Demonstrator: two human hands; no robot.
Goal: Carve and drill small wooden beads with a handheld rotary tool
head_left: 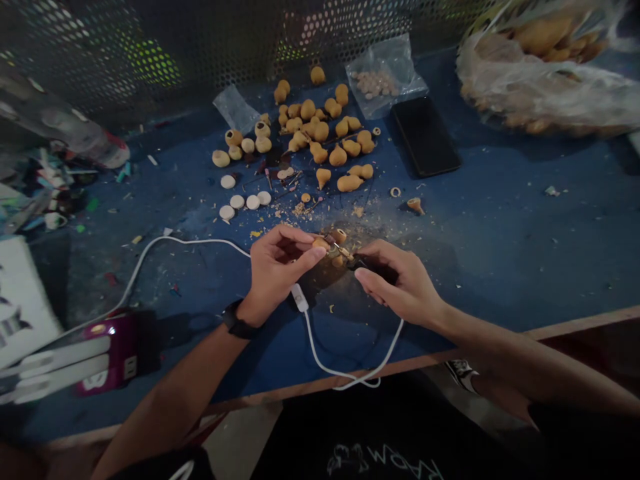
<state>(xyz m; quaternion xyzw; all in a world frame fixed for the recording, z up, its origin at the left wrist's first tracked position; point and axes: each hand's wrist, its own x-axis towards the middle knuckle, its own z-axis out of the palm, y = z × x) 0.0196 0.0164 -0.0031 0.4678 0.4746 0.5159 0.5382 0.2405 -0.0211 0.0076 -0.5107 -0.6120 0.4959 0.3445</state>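
My left hand (283,261) pinches a small tan gourd piece (321,245) between thumb and fingertips. In my right hand (395,277) is a black rotary tool (357,263) with a brass-coloured collet, fingers wrapped round it. Its dark bit meets or nearly meets the gourd piece; I cannot tell which. A hollow gourd piece (341,235) lies just beyond the bit on the blue table. A white cord with an inline switch (299,297) runs below my hands, and its loop rises to my right hand. Shavings and dust (300,210) are scattered in front of my fingers.
Many small gourds (315,127) lie beyond my hands, with white discs (237,201) to their left. A phone (425,137), a bag of small pieces (377,80) and a large plastic bag (545,80) are at right. A purple box (113,350) stands left.
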